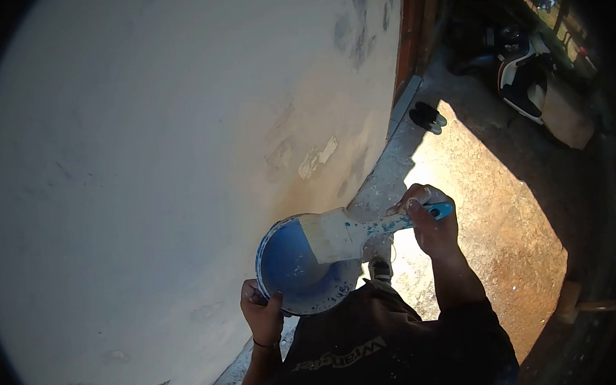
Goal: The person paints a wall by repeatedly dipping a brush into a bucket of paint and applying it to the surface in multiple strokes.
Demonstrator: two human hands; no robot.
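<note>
A round blue container [284, 257] with a paint-spattered rim is held at its lower left edge by my left hand [264, 312], the thumb over the rim. My right hand [431, 217] is wrapped round the blue handle of a wide, whitish brush [339, 234]. The brush lies across the upper right of the container, its pale bristles over the blue inside. Whether the bristles touch the inside, I cannot tell. White smears mark the fingers of my right hand.
A pale wall [165, 166] with patchy marks fills the left side. Dark shoes [427, 118] stand on the floor near the wall's end. A scooter [523, 84] is at the upper right. Sunlight falls on the ground [509, 251] to the right.
</note>
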